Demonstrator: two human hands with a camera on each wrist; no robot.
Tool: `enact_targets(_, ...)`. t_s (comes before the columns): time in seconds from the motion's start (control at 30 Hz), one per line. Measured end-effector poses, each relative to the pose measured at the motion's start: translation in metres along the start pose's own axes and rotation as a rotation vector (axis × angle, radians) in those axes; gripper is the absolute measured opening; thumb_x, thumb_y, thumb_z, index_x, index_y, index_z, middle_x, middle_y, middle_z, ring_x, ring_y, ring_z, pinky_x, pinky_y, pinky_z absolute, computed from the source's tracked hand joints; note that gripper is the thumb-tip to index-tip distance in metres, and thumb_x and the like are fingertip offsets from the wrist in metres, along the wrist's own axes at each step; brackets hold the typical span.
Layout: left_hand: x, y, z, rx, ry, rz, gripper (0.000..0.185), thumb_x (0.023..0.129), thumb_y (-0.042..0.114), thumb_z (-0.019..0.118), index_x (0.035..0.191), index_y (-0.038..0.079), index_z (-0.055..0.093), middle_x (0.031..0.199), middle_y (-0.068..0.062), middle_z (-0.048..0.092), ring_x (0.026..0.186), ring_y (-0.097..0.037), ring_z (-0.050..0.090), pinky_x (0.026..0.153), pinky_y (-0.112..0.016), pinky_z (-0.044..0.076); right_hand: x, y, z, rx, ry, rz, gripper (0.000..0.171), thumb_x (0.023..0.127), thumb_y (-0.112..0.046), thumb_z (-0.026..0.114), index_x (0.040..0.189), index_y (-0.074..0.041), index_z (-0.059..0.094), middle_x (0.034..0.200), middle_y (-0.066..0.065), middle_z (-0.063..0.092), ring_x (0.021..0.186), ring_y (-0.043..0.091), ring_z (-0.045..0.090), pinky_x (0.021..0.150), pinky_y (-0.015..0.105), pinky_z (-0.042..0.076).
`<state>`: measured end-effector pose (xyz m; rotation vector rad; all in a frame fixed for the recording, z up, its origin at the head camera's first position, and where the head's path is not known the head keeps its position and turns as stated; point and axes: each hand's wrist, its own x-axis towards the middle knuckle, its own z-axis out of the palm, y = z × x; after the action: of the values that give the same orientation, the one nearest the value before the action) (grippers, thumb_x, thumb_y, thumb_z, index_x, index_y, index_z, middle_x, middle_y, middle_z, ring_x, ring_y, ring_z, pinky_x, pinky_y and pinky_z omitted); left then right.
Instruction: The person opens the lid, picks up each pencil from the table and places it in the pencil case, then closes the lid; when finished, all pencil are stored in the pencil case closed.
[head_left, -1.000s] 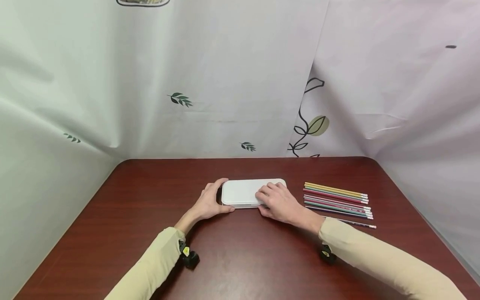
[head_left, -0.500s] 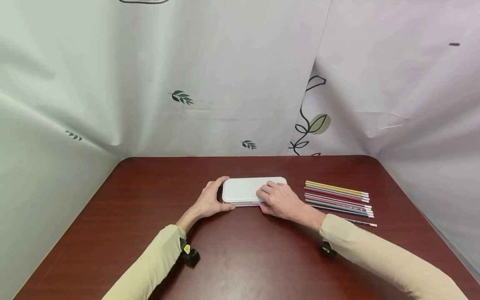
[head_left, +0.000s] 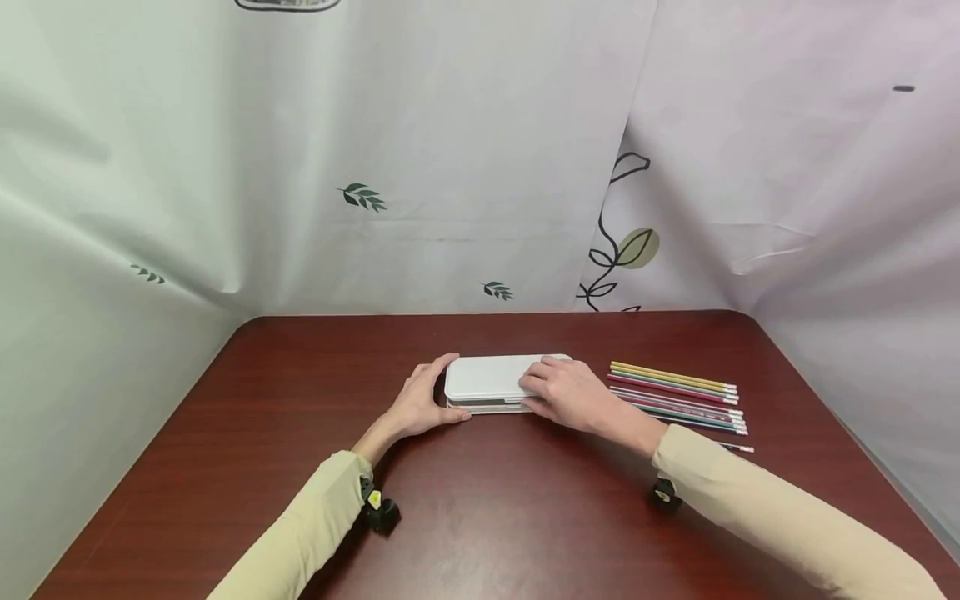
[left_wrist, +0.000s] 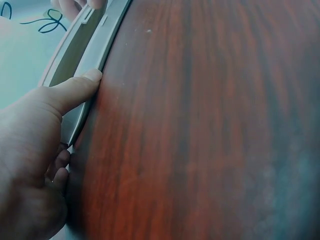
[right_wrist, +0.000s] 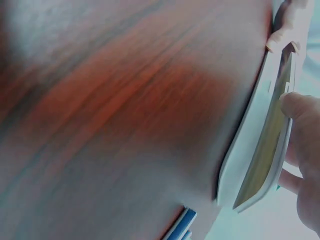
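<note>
A dark red-brown wooden counter [head_left: 300,467] is seen, w/ white printed sheeting [head_left: 450,150] hung behind and at both sides. At the left, a beige sleeve [head_left: 300,533] is laid across the counter, w/ a small black wrist cam [head_left: 378,510] strapped under it. The left hand [head_left: 417,407] is set against the left end of a flat white case [head_left: 487,381], which lies approx. mid-counter. Its thumb is pressed along the near edge and its fingers [head_left: 442,363] are curled round the far corner, so the case is held. In the left wrist view the thumb [left_wrist: 75,90] is seen touching the case rim [left_wrist: 95,55]. The right hand [head_left: 573,397] is laid over the case's right part; its fingers [head_left: 536,379] are curled on the lid [head_left: 483,375], and the thumb is tucked at the front edge. The lid is raised slightly, a narrow gap being visible in the right wrist view [right_wrist: 265,160]. Nothing lies between the hands and the case. Just right of that hand, a row of coloured pencils [head_left: 675,396] is laid out, tips pointing left, erasers right, apart from the case.
</note>
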<state>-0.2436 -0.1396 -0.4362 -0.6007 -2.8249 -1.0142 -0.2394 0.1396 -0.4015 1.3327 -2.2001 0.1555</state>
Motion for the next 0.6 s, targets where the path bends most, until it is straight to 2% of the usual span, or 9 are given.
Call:
enact_targets(0.3, 0.0, -0.001, 0.001, -0.011, 0.012, 0.001, 0.096, 0.057, 0.044, 0.082, 0.138, 0.022, 0.035, 0.121, -0.005, 0.048, 0.112, -0.024, 0.039, 0.087, -0.046, 0.034, -0.01, 0.008, -0.013, 0.012, 0.024, 0.018, 0.02, 0.075, -0.017, 0.069, 0.093, -0.011, 0.067, 0.091, 0.0, 0.061, 0.082, 0.017, 0.053, 0.066, 0.031, 0.045)
enact_targets(0.6, -0.001, 0.001, 0.001, -0.017, -0.003, -0.021, 0.099, 0.057, 0.044, 0.082, 0.139, 0.024, 0.032, 0.12, -0.005, 0.048, 0.109, -0.024, 0.038, 0.087, -0.045, 0.034, -0.021, 0.021, -0.024, 0.1, 0.065, 0.09, 0.016, 0.077, -0.014, 0.065, 0.091, -0.009, 0.067, 0.092, 0.0, 0.061, 0.083, 0.016, 0.052, 0.064, 0.031, 0.046)
